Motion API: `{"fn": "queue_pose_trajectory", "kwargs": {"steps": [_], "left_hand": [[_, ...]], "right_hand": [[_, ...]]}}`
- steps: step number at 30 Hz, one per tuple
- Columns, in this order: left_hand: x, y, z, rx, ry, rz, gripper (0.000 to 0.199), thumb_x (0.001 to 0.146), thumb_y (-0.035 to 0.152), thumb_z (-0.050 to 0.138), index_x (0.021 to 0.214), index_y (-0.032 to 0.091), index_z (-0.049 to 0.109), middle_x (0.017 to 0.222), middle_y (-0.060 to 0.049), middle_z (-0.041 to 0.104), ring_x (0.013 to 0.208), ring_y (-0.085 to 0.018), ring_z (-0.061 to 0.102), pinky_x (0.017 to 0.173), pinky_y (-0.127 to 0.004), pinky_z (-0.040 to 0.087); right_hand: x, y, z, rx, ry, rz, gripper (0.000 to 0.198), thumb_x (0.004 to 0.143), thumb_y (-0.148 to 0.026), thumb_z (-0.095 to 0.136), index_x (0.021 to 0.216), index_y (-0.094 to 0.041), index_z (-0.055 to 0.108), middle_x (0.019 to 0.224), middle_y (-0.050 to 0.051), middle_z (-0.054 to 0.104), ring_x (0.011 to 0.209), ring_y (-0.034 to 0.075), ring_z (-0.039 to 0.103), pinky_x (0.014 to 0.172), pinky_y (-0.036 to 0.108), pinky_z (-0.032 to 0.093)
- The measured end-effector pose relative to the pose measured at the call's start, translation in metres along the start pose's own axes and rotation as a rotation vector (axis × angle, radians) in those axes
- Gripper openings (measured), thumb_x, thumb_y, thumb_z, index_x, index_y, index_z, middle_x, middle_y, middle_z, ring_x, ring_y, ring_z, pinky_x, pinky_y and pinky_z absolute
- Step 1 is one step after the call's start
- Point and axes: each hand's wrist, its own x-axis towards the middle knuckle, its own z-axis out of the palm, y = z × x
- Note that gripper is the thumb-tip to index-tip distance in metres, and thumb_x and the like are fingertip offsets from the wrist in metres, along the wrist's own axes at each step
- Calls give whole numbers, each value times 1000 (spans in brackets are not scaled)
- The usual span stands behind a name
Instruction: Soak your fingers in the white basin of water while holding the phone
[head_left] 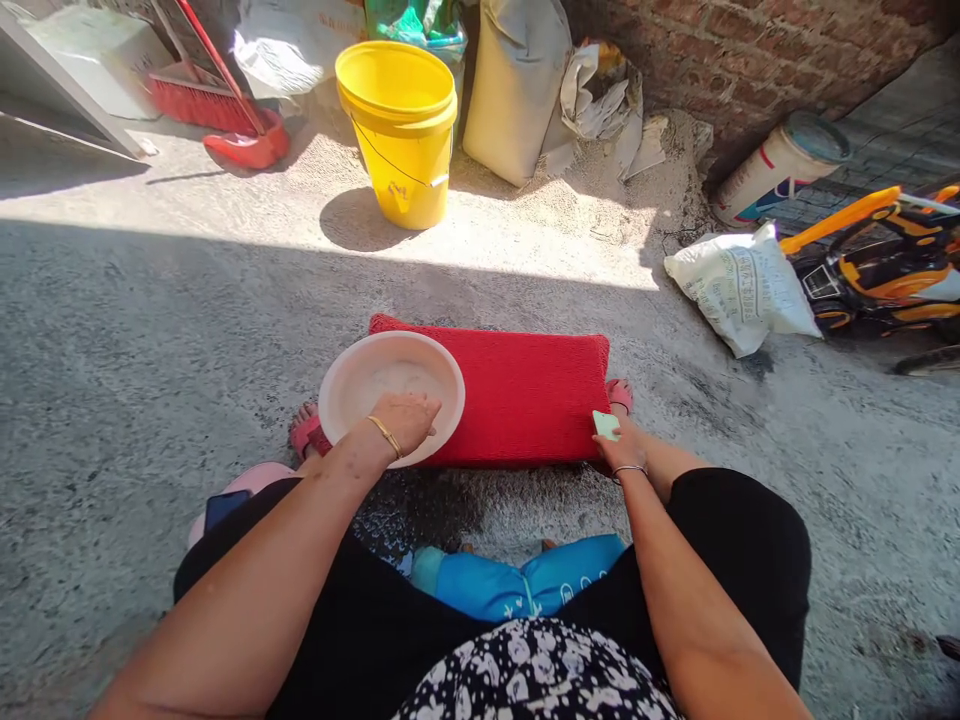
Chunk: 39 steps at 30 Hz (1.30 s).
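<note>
Pinkish basin [341, 385] sits at 9 o'clock on the red surface [525, 395], left hand [405, 420] over it, can't really tell if it's gripping anything. Right hand [616, 449] pinches a pale green piece [605, 424] by the 4 o'clock edge.

Harsh sun hits the far strip of floor [517, 245] and nearly blows out a white bag [281, 58] — the near half sits in soft, even shade. The yellow bucket [409, 150] throws its shadow left, so light's coming from the right. Mostly sharp, though the wide view stretches the forearms [251, 595] toward the bottom corners.
</note>
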Motion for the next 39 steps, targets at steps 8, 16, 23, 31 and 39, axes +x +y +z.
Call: {"fn": "queue_pose_trajectory", "kwargs": {"steps": [8,16,23,31,39], "left_hand": [[9,-1,5,27,-33,3,37,93,33,46,126,19,56,124,-16,63,113,-31,61,86,-43,49],[11,6,-2,23,-37,4,36,92,34,47,125,20,57,124,-16,63,112,-31,61,86,-42,48],[8,4,3,12,3,13,34,91,33,48,120,19,59,119,-15,64,110,-31,62,84,-43,49],[9,2,5,2,-6,7,33,91,33,49,121,20,59,119,-15,64,110,-31,62,84,-43,48],[9,6,0,-10,-15,7,32,91,32,51,119,21,60,120,-14,64,110,-30,61,85,-42,48]], "right_hand": [[-75,-149,34,-63,-78,-582,51,88,-55,54,131,-29,49,117,9,54,100,21,60,78,30,46],[-51,-115,34,-139,-31,-565,52,90,-51,53,136,-28,45,120,9,53,105,22,58,81,31,45],[4,-12,6,-44,44,-31,53,93,-55,38,131,-20,51,105,15,63,89,24,65,65,30,46],[-62,-149,38,-38,-17,-572,51,91,-54,50,134,-27,48,117,10,52,99,21,58,78,29,44],[-44,-140,40,-128,1,-639,50,90,-50,54,134,-30,47,118,8,52,103,21,56,83,30,43]]}}
